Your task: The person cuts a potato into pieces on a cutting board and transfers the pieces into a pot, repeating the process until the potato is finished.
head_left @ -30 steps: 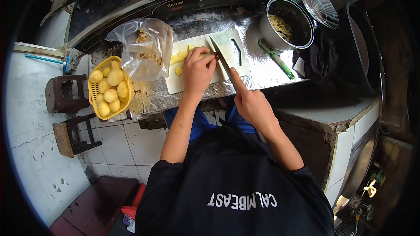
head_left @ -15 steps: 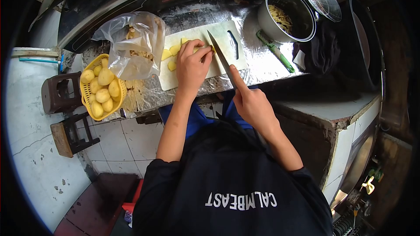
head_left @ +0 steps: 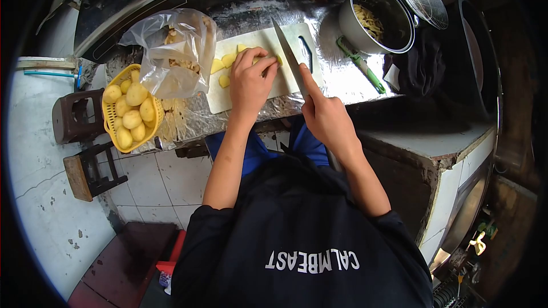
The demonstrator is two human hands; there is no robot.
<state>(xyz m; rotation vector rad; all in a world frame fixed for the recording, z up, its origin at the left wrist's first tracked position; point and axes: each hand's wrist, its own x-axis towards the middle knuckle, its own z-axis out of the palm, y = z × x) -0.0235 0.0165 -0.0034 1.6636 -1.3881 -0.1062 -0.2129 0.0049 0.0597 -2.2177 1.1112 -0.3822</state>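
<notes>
On the white cutting board, my left hand is closed over a piece of peeled potato, its fingertips bent down onto it. Most of that piece is hidden under the fingers. My right hand grips a kitchen knife by its handle, index finger stretched along the blade. The blade lies just right of the left fingertips and points away from me. Several cut potato slices lie left of my left hand.
A yellow basket of peeled potatoes stands at the left, beside a clear plastic bag with peelings. At the right are a pot with cut strips inside, a green-handled peeler, a wire strainer and a dark cloth.
The knife and my right hand have shifted slightly up, and the blade sits a little further from the left fingertips. My left hand keeps its hold. The whole view has tilted slightly.
</notes>
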